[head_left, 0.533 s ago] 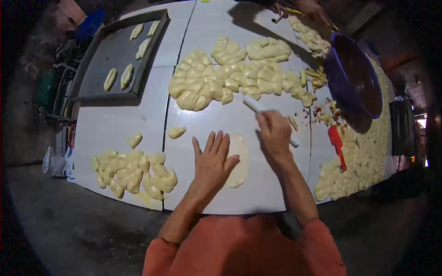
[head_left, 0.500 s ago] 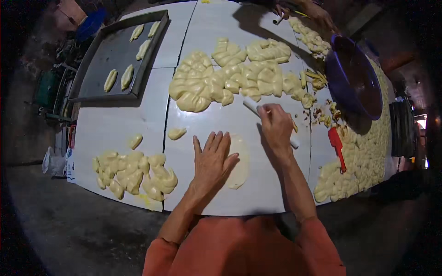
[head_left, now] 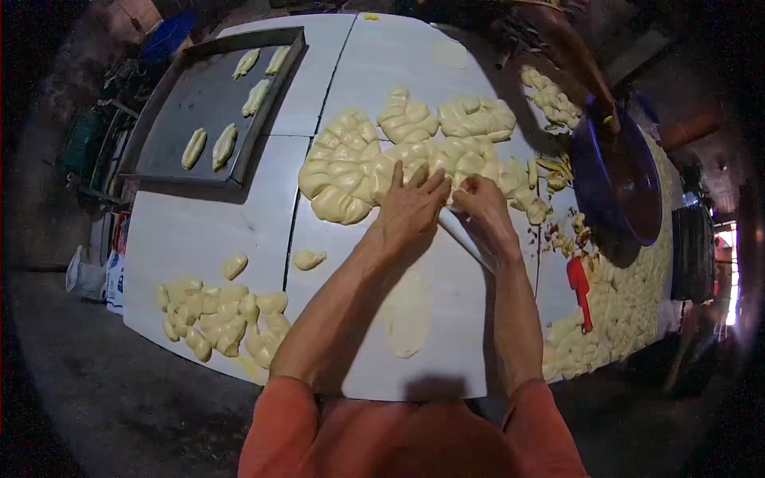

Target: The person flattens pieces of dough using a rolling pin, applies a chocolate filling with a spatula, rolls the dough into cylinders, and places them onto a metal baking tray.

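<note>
On a white tabletop, the left hand lies on the near side of a pale dough mass, fingers apart, perhaps steadying it; the right hand bunches its fingers there, though whether they clamp dough I cannot tell. A pale rod slants beneath, seemingly unheld, freeing those fingers, and 1 flattened dough sheet lies between the forearms.

The person wears an orange-red shirt with short sleeves.
</note>
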`<action>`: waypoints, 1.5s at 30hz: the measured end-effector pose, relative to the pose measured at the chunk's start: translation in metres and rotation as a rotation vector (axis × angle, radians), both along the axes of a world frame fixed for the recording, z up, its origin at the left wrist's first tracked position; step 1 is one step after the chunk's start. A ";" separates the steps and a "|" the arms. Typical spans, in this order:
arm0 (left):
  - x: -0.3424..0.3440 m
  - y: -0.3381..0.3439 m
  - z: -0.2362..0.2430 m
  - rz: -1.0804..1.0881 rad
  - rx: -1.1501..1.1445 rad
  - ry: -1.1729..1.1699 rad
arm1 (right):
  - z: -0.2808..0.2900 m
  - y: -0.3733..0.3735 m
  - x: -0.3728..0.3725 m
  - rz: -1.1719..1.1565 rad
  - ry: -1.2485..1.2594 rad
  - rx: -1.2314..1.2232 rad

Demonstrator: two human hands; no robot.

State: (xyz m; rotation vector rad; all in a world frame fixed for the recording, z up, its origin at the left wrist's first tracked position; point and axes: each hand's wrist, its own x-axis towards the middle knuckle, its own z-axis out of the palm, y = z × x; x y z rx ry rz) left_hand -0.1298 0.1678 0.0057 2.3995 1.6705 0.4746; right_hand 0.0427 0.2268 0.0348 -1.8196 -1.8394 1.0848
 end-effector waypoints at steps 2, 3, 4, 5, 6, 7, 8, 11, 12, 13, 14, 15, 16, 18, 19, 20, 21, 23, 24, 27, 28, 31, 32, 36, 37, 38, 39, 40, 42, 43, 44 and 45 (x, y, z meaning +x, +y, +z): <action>0.003 0.008 -0.008 0.007 0.006 0.044 | -0.010 0.009 0.036 -0.016 0.086 -0.011; 0.002 0.010 -0.013 0.018 0.012 0.094 | -0.007 0.008 0.048 -0.015 0.135 -0.036; 0.001 0.017 -0.027 0.029 0.038 0.141 | 0.022 -0.007 0.048 -0.037 0.250 -0.092; -0.001 0.021 -0.030 0.021 0.028 0.140 | 0.032 -0.015 0.057 -0.046 0.249 -0.102; 0.002 0.027 -0.031 0.013 0.016 0.123 | 0.045 -0.024 0.077 -0.033 0.284 -0.054; 0.004 0.027 -0.035 0.011 -0.007 0.117 | 0.053 -0.034 0.094 -0.014 0.327 -0.017; 0.006 0.022 -0.034 0.027 0.017 0.117 | 0.064 -0.051 0.106 0.003 0.351 -0.039; 0.004 0.021 -0.024 0.021 0.006 0.078 | 0.062 -0.101 0.132 -0.009 0.463 -0.071; 0.002 0.013 -0.024 0.024 0.025 0.065 | 0.060 -0.116 0.132 0.100 0.353 -0.088; -0.001 0.006 -0.020 0.040 0.053 0.054 | 0.060 -0.127 0.129 0.223 0.245 -0.098; 0.005 -0.002 -0.011 0.054 0.102 -0.041 | 0.058 -0.141 0.123 0.132 0.271 -0.269; 0.009 -0.013 -0.007 0.038 0.095 -0.049 | 0.057 -0.152 0.113 0.067 0.240 -0.366; 0.008 -0.028 -0.002 0.060 0.146 -0.061 | 0.042 -0.158 0.108 0.149 0.112 -0.280; 0.029 -0.061 0.002 0.059 0.191 -0.151 | 0.012 -0.169 0.123 0.196 -0.027 -0.199; 0.040 -0.082 0.010 0.030 0.128 -0.179 | 0.005 -0.173 0.130 0.191 -0.041 -0.024; 0.051 -0.110 0.016 0.000 0.097 -0.217 | -0.001 -0.177 0.132 0.196 -0.043 0.150; 0.067 -0.135 0.026 -0.032 -0.024 -0.246 | -0.001 -0.183 0.132 0.197 -0.031 0.147; 0.089 -0.172 0.011 -0.136 -0.108 -0.242 | 0.001 -0.194 0.126 0.213 -0.066 0.429; 0.102 -0.179 0.008 -0.151 -0.151 -0.196 | -0.006 -0.198 0.130 0.345 -0.040 0.511; 0.123 -0.182 0.003 -0.212 -0.286 0.010 | -0.044 -0.219 0.142 0.569 -0.286 0.471; 0.123 -0.185 0.005 -0.144 -0.244 0.012 | -0.047 -0.221 0.149 0.569 -0.279 0.473; 0.124 -0.188 0.015 -0.047 -0.225 0.031 | -0.048 -0.222 0.168 0.599 -0.447 0.420; 0.125 -0.190 0.016 -0.024 -0.228 0.050 | -0.045 -0.221 0.169 0.621 -0.416 0.384; 0.132 -0.196 0.010 0.030 -0.215 0.072 | -0.041 -0.199 0.174 0.518 -0.296 0.523; 0.133 -0.196 0.006 0.028 -0.205 0.080 | -0.043 -0.189 0.174 0.418 -0.198 0.570; 0.135 -0.197 0.000 0.036 -0.211 0.102 | -0.032 -0.176 0.163 0.282 -0.169 0.736; 0.136 -0.198 -0.004 0.044 -0.217 0.125 | -0.034 -0.161 0.155 0.279 -0.163 0.740; 0.140 -0.197 0.003 0.045 -0.218 0.131 | -0.035 -0.147 0.149 0.258 -0.237 0.754; 0.141 -0.200 -0.006 0.065 -0.222 0.129 | -0.045 -0.129 0.145 0.241 -0.301 0.771; 0.142 -0.200 -0.010 0.077 -0.225 0.118 | -0.055 -0.123 0.148 0.237 -0.382 0.737; 0.142 -0.200 -0.010 0.082 -0.227 0.119 | -0.061 -0.118 0.152 0.241 -0.458 0.700; 0.141 -0.201 -0.010 0.077 -0.242 0.130 | -0.061 -0.114 0.163 0.202 -0.449 0.716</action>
